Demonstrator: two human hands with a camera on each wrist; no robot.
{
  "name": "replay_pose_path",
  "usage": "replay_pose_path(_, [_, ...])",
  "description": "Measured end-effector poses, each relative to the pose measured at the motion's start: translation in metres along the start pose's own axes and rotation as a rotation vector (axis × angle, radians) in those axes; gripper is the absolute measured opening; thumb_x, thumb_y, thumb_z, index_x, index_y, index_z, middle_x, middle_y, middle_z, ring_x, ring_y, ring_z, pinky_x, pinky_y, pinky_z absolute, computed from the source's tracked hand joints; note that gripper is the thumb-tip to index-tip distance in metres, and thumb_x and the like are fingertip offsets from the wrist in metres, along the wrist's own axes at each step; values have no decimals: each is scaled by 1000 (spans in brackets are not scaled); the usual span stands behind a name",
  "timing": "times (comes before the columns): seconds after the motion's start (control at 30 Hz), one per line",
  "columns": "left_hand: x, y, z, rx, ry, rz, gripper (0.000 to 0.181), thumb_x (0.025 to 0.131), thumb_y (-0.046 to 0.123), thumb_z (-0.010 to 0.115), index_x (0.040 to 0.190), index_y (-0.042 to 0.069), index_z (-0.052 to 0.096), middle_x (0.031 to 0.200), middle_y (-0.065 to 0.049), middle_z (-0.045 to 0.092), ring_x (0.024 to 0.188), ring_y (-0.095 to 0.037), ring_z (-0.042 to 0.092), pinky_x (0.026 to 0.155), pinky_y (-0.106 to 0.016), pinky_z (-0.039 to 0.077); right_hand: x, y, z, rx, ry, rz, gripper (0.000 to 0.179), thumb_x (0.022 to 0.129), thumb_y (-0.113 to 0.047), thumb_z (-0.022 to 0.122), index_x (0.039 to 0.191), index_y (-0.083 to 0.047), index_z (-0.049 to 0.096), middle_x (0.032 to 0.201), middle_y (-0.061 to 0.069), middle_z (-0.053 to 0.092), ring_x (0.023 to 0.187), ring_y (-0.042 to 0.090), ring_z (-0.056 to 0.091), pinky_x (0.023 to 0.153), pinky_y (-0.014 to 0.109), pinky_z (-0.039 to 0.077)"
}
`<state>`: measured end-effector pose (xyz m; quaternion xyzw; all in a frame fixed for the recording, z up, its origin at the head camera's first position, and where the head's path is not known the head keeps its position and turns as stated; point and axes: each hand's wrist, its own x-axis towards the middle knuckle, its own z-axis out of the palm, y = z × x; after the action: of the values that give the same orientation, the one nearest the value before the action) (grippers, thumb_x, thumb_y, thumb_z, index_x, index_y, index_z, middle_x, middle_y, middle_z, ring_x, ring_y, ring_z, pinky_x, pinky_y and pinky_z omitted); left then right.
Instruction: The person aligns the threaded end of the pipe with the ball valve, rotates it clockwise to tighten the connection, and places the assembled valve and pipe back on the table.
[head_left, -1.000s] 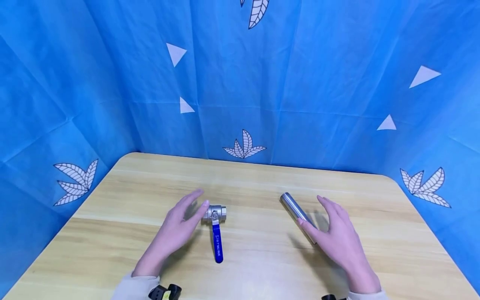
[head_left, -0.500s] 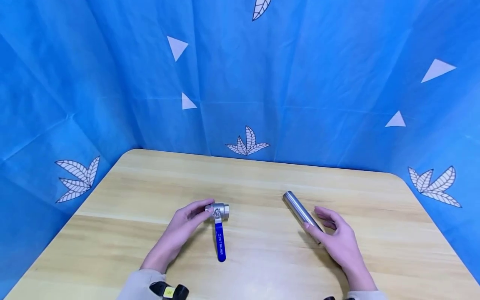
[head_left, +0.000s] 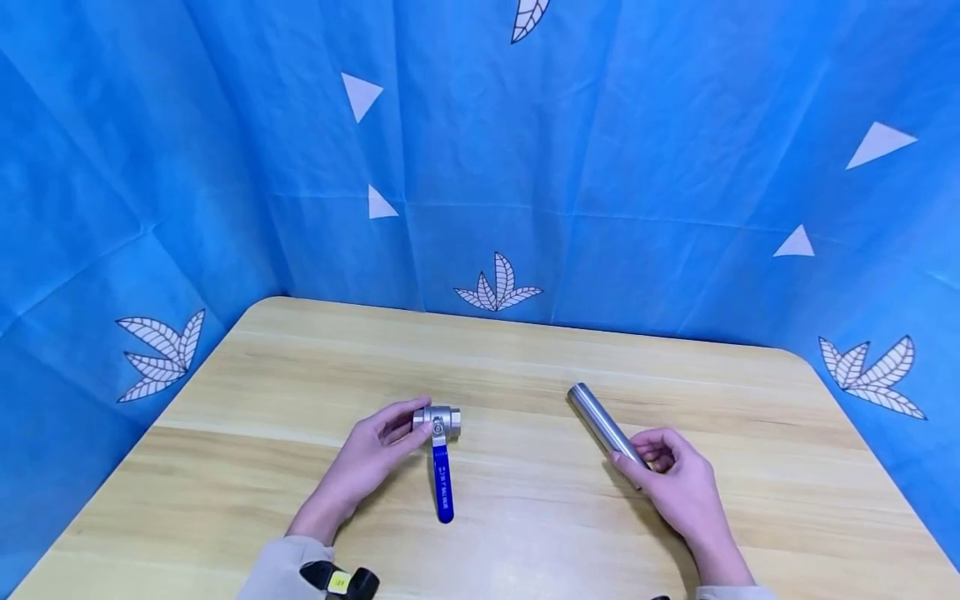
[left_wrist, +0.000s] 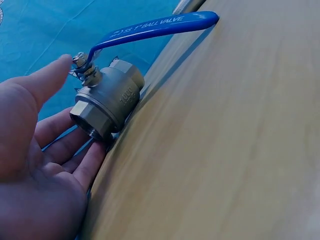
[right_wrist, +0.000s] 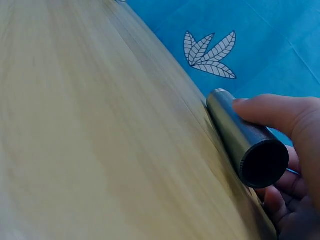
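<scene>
Silver-coloured metal formed the body of a short, stout ball valve (head_left: 447, 420) with hexagonal ends, which rested on a pale wood-grain table (head_left: 517, 483) with 2 rounded far corners. From the valve's stem, a long, flat, bright blue lever handle (head_left: 444, 492) pointed toward the person; its white lettering included the words "BALL VALVE".

Just to the left of the valve was the person's bare left hand (head_left: 367, 458). It pinched the valve's left end, the thumb on the near side beside the stem and the fingers reaching round the far side.

Well apart from the valve, on its right, was a smooth, straight, silver-coloured metal tube (head_left: 602, 423). It slanted, with its far end closer to the valve than its near end, and the right wrist view showed a dark, hollow opening at the near end. The bare right hand (head_left: 682, 483) gripped that near end, thumb along the top and fingers curled against the opposite side. Whether this end was raised off the table could not be told.

Nearer the person than the valve were a pale left sleeve (head_left: 281, 571) and a black wrist device (head_left: 363, 583) with a yellow label. Beyond the valve hung a blue cloth backdrop (head_left: 480, 133) printed with 4 white triangles and 3 clusters of white leaves.
</scene>
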<state>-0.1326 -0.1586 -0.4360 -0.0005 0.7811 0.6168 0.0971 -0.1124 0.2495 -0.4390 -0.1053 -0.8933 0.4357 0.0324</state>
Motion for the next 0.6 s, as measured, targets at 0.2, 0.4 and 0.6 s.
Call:
replay_pose_path(0.2, [-1, 0, 3, 33, 24, -12, 45, 110, 44, 58, 152, 28, 61, 166, -9, 52, 159, -37, 41, 131, -58, 31, 0, 2, 2, -70, 22, -38, 51, 81, -46, 94, 112, -12, 73, 99, 5, 69, 87, 11, 59, 75, 19, 49])
replay_pose_path(0.4, [-1, 0, 3, 31, 14, -14, 42, 111, 28, 57, 153, 29, 59, 168, -10, 48, 161, -37, 38, 132, -59, 28, 1, 2, 3, -97, 30, -103, 43, 82, -39, 95, 108, -12, 74, 94, 4, 69, 84, 10, 58, 73, 20, 49])
replay_pose_path(0.6, [-1, 0, 3, 35, 22, -7, 51, 105, 15, 65, 154, 25, 58, 168, -14, 47, 153, -40, 49, 126, -55, 39, 0, 4, 5, -92, 12, -163, 39, 77, -24, 95, 108, -11, 75, 95, 4, 68, 83, 9, 57, 72, 20, 49])
